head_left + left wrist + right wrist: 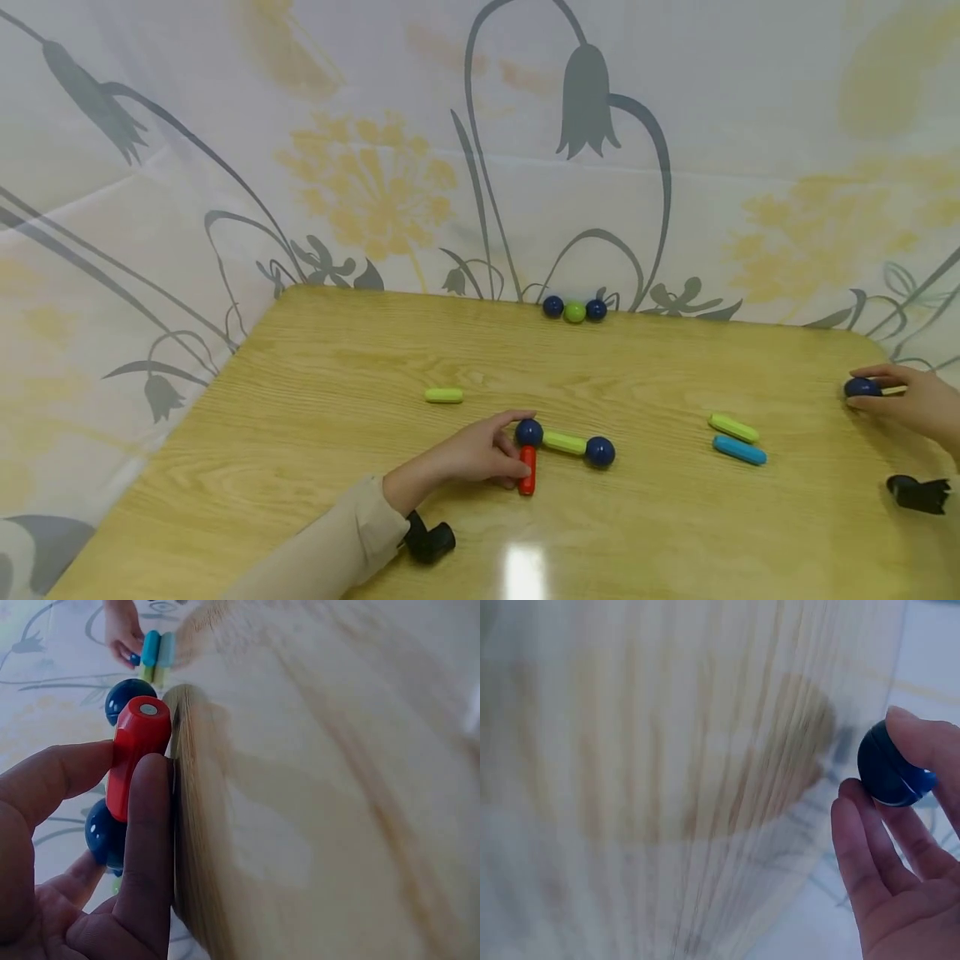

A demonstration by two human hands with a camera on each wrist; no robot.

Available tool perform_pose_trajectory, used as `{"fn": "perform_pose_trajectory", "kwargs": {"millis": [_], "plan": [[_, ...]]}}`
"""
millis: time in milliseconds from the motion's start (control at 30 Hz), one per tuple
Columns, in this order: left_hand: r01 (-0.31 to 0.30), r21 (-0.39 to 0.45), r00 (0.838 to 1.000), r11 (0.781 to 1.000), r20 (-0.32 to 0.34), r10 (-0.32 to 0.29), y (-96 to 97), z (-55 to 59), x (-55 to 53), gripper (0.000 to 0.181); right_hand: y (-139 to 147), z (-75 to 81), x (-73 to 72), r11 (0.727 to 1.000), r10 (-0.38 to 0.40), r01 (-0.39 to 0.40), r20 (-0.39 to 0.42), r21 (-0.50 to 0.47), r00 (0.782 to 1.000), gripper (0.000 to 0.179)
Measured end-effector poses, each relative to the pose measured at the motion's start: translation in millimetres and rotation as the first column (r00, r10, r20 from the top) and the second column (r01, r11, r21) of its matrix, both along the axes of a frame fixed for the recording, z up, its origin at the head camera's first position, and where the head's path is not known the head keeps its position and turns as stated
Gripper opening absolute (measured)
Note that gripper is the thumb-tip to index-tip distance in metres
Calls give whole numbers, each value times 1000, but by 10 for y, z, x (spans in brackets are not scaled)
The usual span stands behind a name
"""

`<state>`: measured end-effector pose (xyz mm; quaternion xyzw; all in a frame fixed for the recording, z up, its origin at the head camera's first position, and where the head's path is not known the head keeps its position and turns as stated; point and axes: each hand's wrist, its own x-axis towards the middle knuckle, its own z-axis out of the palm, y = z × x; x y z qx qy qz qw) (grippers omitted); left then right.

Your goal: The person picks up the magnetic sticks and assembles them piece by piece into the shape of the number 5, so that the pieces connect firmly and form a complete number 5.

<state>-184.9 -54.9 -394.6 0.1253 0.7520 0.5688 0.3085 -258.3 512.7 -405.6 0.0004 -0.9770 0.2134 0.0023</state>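
Note:
My left hand (480,452) pinches a red rod (527,485) between thumb and finger, while another finger touches the dark blue ball (529,432) at the rod's far end. From that ball a yellow-green rod (564,442) leads to a second dark blue ball (600,452). The left wrist view shows the red rod (141,742) end-on, with a round metallic spot in its tip. Over the table's right edge, my right hand (918,404) holds another dark blue ball (862,388) between thumb and fingertips. In the right wrist view this ball (885,769) has a seam round it.
On the wooden table (360,350), a yellow-green rod (444,396) lies left of centre. Another yellow-green rod (733,428) lies beside a light blue rod (739,450) at the right. Along the back edge sit two dark blue balls (552,307) with a green ball (574,312) between them.

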Motion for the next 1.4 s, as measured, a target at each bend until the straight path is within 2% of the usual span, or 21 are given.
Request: {"fn": "perform_pose_trajectory", "kwargs": {"millis": [33,200,233,267,367,500,633,867,1167,1400], "plan": [[-2,-1,1000,1000,0,2,7,-3,-8,72,-7,-1,-6,1000,17,-17,0,6,1000,56],[-12,-5,1000,1000,-16,12,19,-25,-43,72,37,-142,-133,994,93,-86,-129,60,987,51],[-14,-4,1000,1000,-18,14,16,-33,-52,71,8,-113,-129,993,114,-109,-121,45,986,53],[-13,-2,1000,1000,-20,13,12,-39,-58,71,-50,-93,-113,994,104,-97,-142,56,984,51],[-5,5,1000,1000,-19,5,-3,-60,-74,72,-357,126,34,994,104,-98,-125,49,987,50],[-13,12,1000,1000,-8,13,-23,-63,-88,71,-884,452,300,989,144,-145,-104,1,984,49],[-33,17,999,999,2,33,-28,-38,-103,69,-1215,574,479,980,189,-194,-117,-33,975,44],[-40,26,999,999,-2,40,0,4,-103,67,-1527,528,689,967,225,-240,-150,-90,963,39],[-41,44,999,998,24,40,22,-19,-95,67,-1867,462,841,948,249,-273,-155,-162,956,37],[-35,56,999,998,26,34,45,-4,-89,66,-2063,441,959,925,305,-336,-181,-176,935,32]]}}
